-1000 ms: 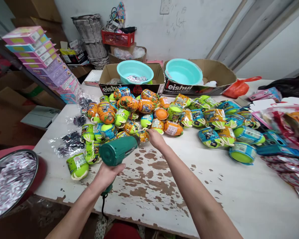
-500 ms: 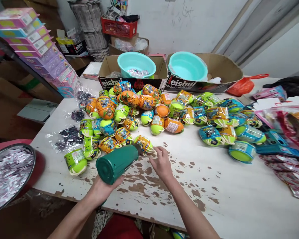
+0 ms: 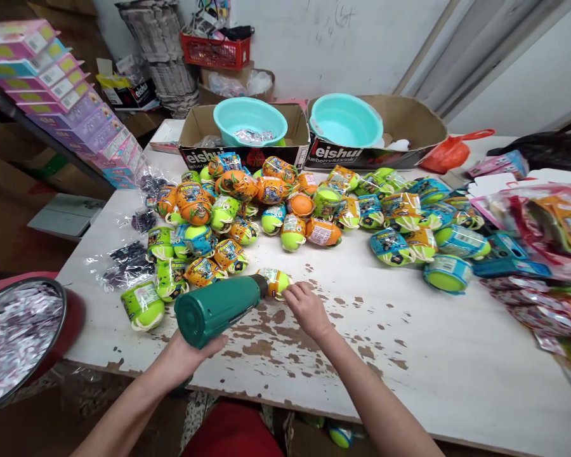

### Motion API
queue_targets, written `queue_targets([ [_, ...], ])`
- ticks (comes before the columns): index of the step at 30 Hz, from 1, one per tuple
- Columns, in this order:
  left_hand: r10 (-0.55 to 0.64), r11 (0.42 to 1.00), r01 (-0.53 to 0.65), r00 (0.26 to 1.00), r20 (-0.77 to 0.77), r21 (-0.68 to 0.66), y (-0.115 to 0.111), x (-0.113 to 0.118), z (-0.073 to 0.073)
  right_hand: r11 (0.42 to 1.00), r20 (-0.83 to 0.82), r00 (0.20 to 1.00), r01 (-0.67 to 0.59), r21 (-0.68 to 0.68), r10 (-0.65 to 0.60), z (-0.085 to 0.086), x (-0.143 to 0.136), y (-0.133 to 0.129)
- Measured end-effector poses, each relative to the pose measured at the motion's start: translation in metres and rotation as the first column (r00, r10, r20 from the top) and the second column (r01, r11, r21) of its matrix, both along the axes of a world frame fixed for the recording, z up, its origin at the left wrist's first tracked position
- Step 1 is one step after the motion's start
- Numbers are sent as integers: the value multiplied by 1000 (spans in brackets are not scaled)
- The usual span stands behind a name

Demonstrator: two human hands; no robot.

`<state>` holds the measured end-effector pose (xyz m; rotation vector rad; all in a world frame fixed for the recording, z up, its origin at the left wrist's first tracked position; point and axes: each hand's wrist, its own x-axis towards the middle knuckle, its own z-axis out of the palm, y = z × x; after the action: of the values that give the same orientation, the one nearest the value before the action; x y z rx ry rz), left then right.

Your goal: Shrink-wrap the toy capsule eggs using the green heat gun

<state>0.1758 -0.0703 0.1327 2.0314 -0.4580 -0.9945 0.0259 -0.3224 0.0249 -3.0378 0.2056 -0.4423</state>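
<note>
My left hand point(image 3: 188, 355) is wrapped round the handle of a green heat-gun-like tool point(image 3: 219, 310), whose dark nozzle points right. Right at the nozzle lies an orange-and-green wrapped egg point(image 3: 276, 283) on the worn white table point(image 3: 438, 355). My right hand point(image 3: 307, 308) has its fingers pinched together at the egg's right end, against its pale cord. Behind them spreads a pile of similar wrapped eggs point(image 3: 223, 212) in green, orange and blue.
Clear plastic packets point(image 3: 128, 266) lie at the left, beside a metal bowl of sachets point(image 3: 21, 336). Two turquoise basins point(image 3: 346, 120) point(image 3: 250, 120) sit in cartons at the back. Stacked boxes point(image 3: 76, 114) lean at far left; colourful packages point(image 3: 542, 222) lie at right.
The egg at the nozzle has turned, showing a paler label side. My right hand's fingers have closed on its end. The tool sits slightly further left in view, which has shifted a little.
</note>
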Motion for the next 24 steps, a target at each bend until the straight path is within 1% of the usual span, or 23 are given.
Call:
queue_targets([
  [2,-57,998,56,996,-63,-24,0,3,0,998,3,998,-59,12,59,8,-12,-5],
  [4,-49,998,46,992,-118,-32,-3,7,2,989,29,993,-117,94,115,14,-25,-12],
  [6,-5,999,-4,982,-189,-47,-7,11,6,961,81,989,-138,241,122,18,-41,-16],
  [8,35,995,-58,962,-270,-80,-9,12,12,902,127,991,-90,423,39,17,-59,-15],
  [9,43,992,-76,953,-300,-99,-8,12,14,852,139,990,-43,522,-35,14,-67,-13],
  [10,44,990,-84,947,-317,-116,-6,11,16,785,140,983,7,619,-120,11,-76,-11],
  [11,41,988,-86,944,-327,-125,-2,9,17,701,133,969,54,711,-210,8,-83,-7],
  [13,18,992,-61,938,-345,-115,8,3,19,507,102,919,115,855,-381,0,-96,2],
  [14,4,995,-41,931,-365,-95,13,-1,19,415,84,888,127,901,-453,-4,-100,7],
  [15,-18,997,-12,920,-391,-75,18,-5,19,338,66,854,132,932,-516,-6,-103,11],
  [16,-43,998,23,907,-418,-54,21,-10,20,276,46,820,138,951,-570,-8,-106,15],
  [17,-73,997,61,895,-440,-40,23,-14,21,229,23,789,149,962,-613,-8,-107,18],
  [18,-103,995,98,885,-453,-35,22,-19,22,196,-1,763,167,966,-646,-8,-108,20],
  [19,-131,991,126,883,-451,-40,20,-24,23,177,-24,741,192,965,-671,-6,-109,22],
  [22,-173,985,154,920,-351,-83,6,-35,24,165,-81,705,273,948,-705,5,-112,27],
  [24,-177,984,164,946,-271,-72,0,-41,23,158,-104,686,309,938,-720,14,-121,32],
])
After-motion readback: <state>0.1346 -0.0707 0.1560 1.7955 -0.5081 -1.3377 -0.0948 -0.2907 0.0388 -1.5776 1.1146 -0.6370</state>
